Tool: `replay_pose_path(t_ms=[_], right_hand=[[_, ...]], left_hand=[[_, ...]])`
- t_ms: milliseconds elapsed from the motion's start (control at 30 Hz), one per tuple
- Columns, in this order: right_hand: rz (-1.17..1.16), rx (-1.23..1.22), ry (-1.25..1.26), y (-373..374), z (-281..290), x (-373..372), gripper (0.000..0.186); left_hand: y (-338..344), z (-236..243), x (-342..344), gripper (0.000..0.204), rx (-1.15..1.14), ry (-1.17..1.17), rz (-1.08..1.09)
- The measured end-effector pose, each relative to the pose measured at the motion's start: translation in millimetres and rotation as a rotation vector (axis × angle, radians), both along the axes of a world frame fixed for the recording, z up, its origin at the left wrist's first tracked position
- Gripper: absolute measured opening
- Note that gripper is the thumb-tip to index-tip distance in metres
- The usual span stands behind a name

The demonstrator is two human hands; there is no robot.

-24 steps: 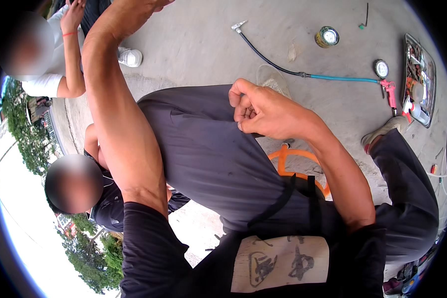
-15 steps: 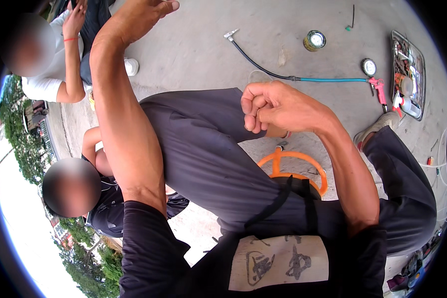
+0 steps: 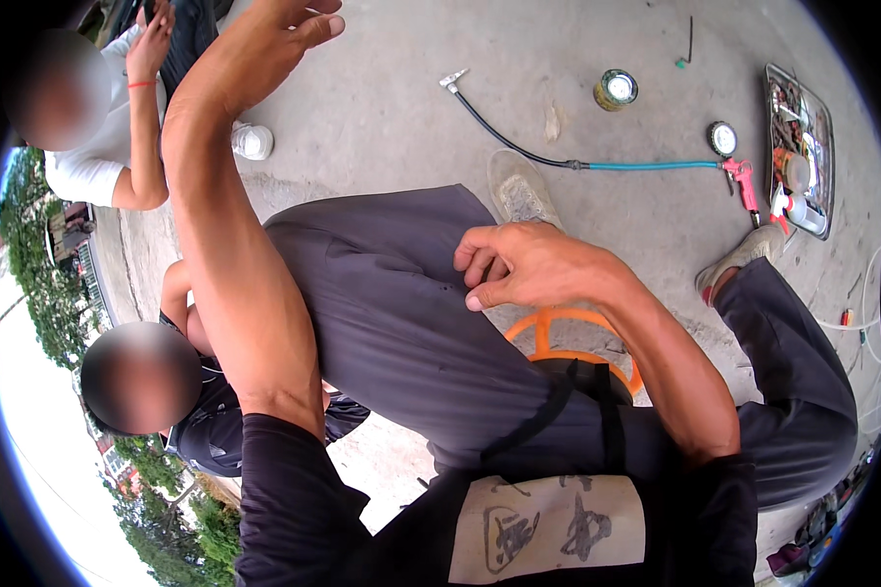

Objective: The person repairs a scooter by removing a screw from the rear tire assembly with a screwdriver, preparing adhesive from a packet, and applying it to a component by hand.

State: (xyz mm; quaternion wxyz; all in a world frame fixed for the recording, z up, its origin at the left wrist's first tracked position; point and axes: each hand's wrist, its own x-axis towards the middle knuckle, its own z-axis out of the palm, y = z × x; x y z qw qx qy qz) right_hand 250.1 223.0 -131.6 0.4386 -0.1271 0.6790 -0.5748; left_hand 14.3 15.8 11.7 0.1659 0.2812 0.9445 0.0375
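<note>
Over the left knee of the dark grey trousers, the right hand is hovering, fingers loosely curled, thumb apart from them, nothing showing in the grip. Can't tell if it's touching the cloth. Farther out and well to its left, the left hand is hanging at the view's upper edge, thumb sticking out. Its fingers are running partly out of frame, so can't tell if it's gripping anything.

Just beyond the right hand, a pale shoe is resting on the concrete. Under the right wrist, an orange tubular frame is showing.

Ahead of the right hand, a hose is lying, its black end leading to a silver tip, its blue end joining a pink handle with a round gauge. Past the hose, a small tin is standing. Well right of the right hand, a tray is holding mixed small items; a spray bottle is lying at its near end.

Left of the left hand, a co-worker in white is holding up a dark object.
</note>
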Motion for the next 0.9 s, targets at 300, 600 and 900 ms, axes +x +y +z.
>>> replay_pose_path(t_ms=[300,600,900], right_hand=[[0.019,-0.285,-0.194,-25.7,-11.9,-0.1,0.018],[-0.017,-0.326,-0.236,-37.5,-1.9,0.7,0.021],[-0.005,-0.28,-0.142,-41.8,-0.9,-2.3,0.022]], left_hand=[[-31.9,0.3,23.9,0.052,0.06,-0.056,0.104],[-52.4,6.4,24.4,0.049,0.064,-0.053,0.062],[-57.6,3.6,28.0,0.047,0.076,-0.059,0.103]])
